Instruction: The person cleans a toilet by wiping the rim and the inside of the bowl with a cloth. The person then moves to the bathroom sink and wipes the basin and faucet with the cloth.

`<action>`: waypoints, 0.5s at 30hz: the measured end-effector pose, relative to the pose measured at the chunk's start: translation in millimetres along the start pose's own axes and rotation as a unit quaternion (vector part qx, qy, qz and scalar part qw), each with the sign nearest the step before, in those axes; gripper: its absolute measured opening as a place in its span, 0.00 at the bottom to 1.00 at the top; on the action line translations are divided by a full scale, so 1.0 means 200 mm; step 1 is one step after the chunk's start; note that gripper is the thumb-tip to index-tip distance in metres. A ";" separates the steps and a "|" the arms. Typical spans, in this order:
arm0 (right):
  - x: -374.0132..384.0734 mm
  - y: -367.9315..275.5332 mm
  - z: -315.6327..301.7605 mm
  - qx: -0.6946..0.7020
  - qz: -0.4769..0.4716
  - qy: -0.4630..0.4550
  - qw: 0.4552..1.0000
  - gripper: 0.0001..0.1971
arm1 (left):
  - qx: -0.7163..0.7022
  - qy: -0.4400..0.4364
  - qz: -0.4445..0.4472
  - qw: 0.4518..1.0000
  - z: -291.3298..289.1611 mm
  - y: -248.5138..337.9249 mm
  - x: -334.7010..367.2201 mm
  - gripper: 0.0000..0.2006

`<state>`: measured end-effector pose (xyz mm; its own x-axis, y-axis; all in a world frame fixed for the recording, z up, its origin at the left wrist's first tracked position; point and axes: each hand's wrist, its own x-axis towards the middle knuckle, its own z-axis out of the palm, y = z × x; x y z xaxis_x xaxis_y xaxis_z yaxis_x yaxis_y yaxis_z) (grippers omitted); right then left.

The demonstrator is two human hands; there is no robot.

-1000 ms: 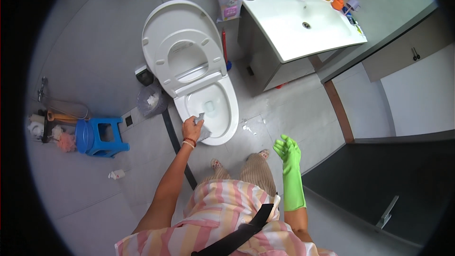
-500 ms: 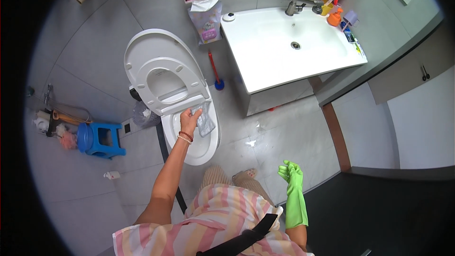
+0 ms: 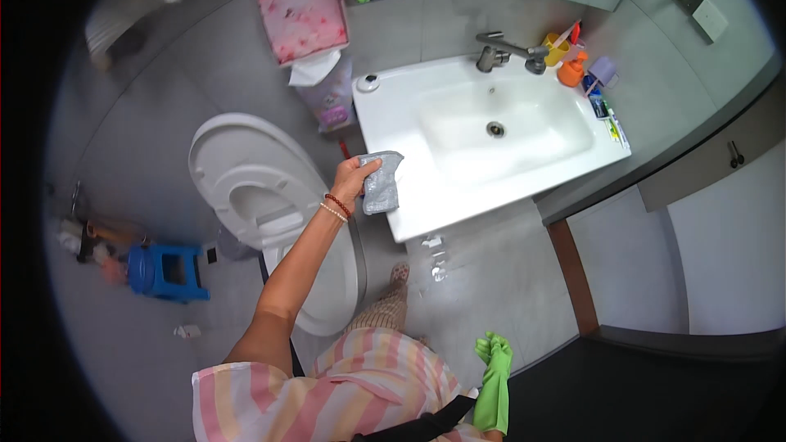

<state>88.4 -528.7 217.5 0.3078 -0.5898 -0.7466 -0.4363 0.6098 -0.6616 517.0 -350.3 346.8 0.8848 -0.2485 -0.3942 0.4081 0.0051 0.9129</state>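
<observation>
My left hand point(image 3: 350, 179) is bare, with two beaded bracelets on the wrist. It pinches a grey cloth point(image 3: 381, 187) by its upper left part. The cloth hangs over the left edge of the white washbasin point(image 3: 417, 217); I cannot tell whether it touches it. To the left stands the white toilet point(image 3: 348, 299), its lid and seat raised. My right hand point(image 3: 494, 349), in a long green rubber glove, is low at the right over the floor. Its fingers are loosely bent and a little apart, with nothing seen in them.
A faucet point(image 3: 490, 59), an orange pump bottle point(image 3: 572, 72) and cups stand at the basin's back right. A tissue pack point(image 3: 327, 94) hangs left of the basin. A blue stool point(image 3: 187, 274) stands far left. Wet-looking shiny spots point(image 3: 438, 258) show on the floor.
My left hand has lifted the grey cloth away from over the toilet bowl, rightward to the basin's edge. The view has shifted toward the basin. My gloved right hand stays low at the right.
</observation>
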 end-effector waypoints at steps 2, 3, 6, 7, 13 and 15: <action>0.04 -0.05 0.05 0.012 0.005 0.022 1.000 0.09 | 0.003 -0.059 -0.009 0.998 0.07 0.09 0.15 0.08; 0.05 -0.08 0.08 0.029 -0.003 0.029 0.999 0.09 | -0.008 -0.067 0.002 0.998 0.11 0.10 0.24 0.08; 0.11 -0.24 0.22 0.053 -0.026 0.051 0.997 0.09 | 0.015 -0.061 -0.011 0.998 0.22 0.15 0.44 0.08; 0.13 -0.31 0.27 0.061 -0.042 0.064 0.995 0.09 | 0.014 -0.061 -0.014 0.998 0.23 0.18 0.50 0.08; 0.21 -0.65 0.55 0.020 -0.115 0.073 0.991 0.10 | 0.023 -0.129 -0.031 0.991 0.34 0.32 0.80 0.10; 0.20 -0.75 0.61 0.014 -0.138 0.077 0.987 0.11 | 0.027 -0.149 -0.034 0.988 0.41 0.32 0.86 0.10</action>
<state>269.4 -580.5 278.1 0.2782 -0.8074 -0.5203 -0.3306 0.4281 -0.8411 677.8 -472.0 346.1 0.7471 -0.5211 -0.4126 0.4436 -0.0712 0.8934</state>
